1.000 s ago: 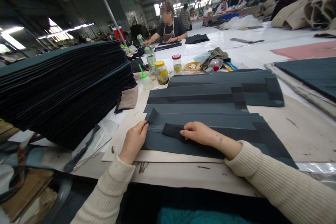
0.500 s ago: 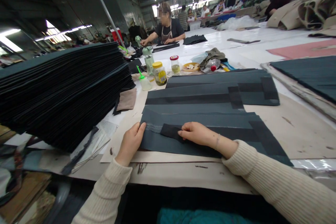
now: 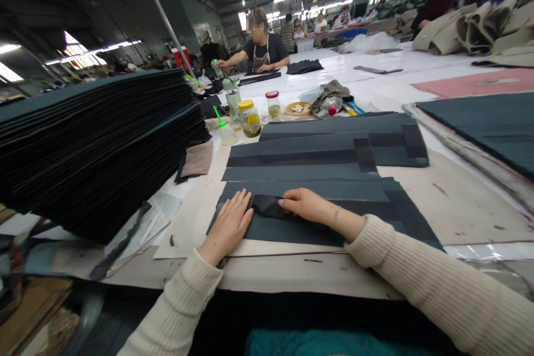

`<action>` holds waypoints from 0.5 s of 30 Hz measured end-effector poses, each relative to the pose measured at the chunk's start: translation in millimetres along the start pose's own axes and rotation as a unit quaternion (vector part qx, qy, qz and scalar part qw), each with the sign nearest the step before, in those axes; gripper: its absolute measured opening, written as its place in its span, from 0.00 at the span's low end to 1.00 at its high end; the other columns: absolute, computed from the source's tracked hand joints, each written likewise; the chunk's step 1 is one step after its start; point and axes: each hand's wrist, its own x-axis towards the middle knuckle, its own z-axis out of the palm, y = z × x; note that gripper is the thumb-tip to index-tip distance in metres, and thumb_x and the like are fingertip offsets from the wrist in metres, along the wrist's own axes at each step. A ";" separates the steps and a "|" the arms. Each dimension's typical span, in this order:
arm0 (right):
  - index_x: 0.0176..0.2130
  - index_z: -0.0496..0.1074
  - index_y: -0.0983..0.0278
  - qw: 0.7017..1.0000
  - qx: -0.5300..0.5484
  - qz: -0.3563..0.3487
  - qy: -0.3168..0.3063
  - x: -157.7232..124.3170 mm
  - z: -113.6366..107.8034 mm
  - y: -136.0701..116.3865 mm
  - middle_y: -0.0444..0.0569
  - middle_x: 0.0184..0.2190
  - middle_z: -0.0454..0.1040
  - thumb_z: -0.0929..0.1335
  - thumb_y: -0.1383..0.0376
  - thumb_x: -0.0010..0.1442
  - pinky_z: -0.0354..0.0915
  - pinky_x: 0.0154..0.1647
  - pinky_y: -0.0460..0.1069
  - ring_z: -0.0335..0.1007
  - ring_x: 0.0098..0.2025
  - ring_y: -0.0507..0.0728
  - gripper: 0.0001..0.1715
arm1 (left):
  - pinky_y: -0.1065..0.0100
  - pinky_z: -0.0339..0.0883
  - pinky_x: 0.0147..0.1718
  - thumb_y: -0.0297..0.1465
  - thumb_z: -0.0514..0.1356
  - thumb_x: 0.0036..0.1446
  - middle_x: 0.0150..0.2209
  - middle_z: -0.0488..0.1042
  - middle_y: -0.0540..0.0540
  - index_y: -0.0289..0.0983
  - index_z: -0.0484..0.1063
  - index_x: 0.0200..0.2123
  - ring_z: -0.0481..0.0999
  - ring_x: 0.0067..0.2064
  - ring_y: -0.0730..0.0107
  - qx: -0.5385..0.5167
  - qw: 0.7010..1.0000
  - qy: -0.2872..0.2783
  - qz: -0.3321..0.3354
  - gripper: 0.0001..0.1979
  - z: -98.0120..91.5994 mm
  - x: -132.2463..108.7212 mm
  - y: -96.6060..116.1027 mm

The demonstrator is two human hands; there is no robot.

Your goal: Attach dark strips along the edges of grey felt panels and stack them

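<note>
A dark blue-grey fabric panel (image 3: 287, 232) lies nearest me on the table, a black strip (image 3: 267, 207) running lengthwise along it. My left hand (image 3: 228, 225) rests flat on the panel's left end, its fingers stretched out together beside the strip's left end. Between thumb and fingers of my right hand (image 3: 306, 206), the black strip is pinched and slightly lifted. Farther right, a black patch crosses the panel. Behind it lie more blue-grey panels (image 3: 287, 171) with similar black bands.
A tall stack of dark fabric (image 3: 92, 139) rises at left, beside a brown cloth piece (image 3: 197, 158). Past the panels stand a green-tipped squeeze bottle (image 3: 226, 132), a yellow-lidded jar (image 3: 249, 119) and a red-lidded jar (image 3: 273, 105). More fabric (image 3: 488, 122) lies at right; a co-worker (image 3: 267, 47) works opposite.
My left hand has gone from gripping the panel's left edge to lying flat on it, farther right. My right hand keeps its pinch on the strip. The view has shifted slightly.
</note>
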 end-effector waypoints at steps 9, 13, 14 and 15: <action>0.19 0.61 0.65 0.993 -0.090 0.073 0.039 -68.2 -64.4 49.0 0.41 0.17 0.61 0.61 0.65 0.55 0.50 0.23 0.45 0.55 0.21 0.48 0.15 | 0.51 0.42 0.58 0.47 0.43 0.58 0.62 0.48 0.39 0.35 0.48 0.61 0.47 0.63 0.59 0.064 0.998 -0.016 -0.011 0.32 3.1 -2.2 2.5; 0.20 0.68 0.67 0.972 -0.094 0.176 0.125 -127.8 -119.7 97.4 0.44 0.18 0.67 0.63 0.67 0.55 0.53 0.28 0.46 0.59 0.22 0.47 0.14 | 0.50 0.42 0.57 0.46 0.44 0.58 0.62 0.49 0.38 0.35 0.48 0.61 0.47 0.63 0.59 0.079 0.997 -0.008 -0.003 0.32 6.0 -1.3 0.1; 0.21 0.71 0.68 0.961 -0.093 0.214 0.149 -140.9 -134.6 107.3 0.45 0.18 0.68 0.64 0.67 0.54 0.53 0.29 0.46 0.59 0.22 0.46 0.13 | 0.50 0.42 0.57 0.46 0.44 0.58 0.62 0.50 0.38 0.35 0.48 0.61 0.47 0.63 0.59 0.082 0.997 -0.008 -0.001 0.31 6.7 -0.9 -0.6; 0.21 0.73 0.69 0.939 -0.102 0.254 0.208 -152.7 -149.4 116.6 0.45 0.17 0.69 0.66 0.67 0.52 0.53 0.29 0.47 0.60 0.21 0.45 0.11 | 0.51 0.42 0.57 0.46 0.43 0.58 0.62 0.50 0.38 0.35 0.48 0.61 0.48 0.62 0.59 0.086 0.996 -0.008 0.000 0.31 7.4 -0.6 -1.3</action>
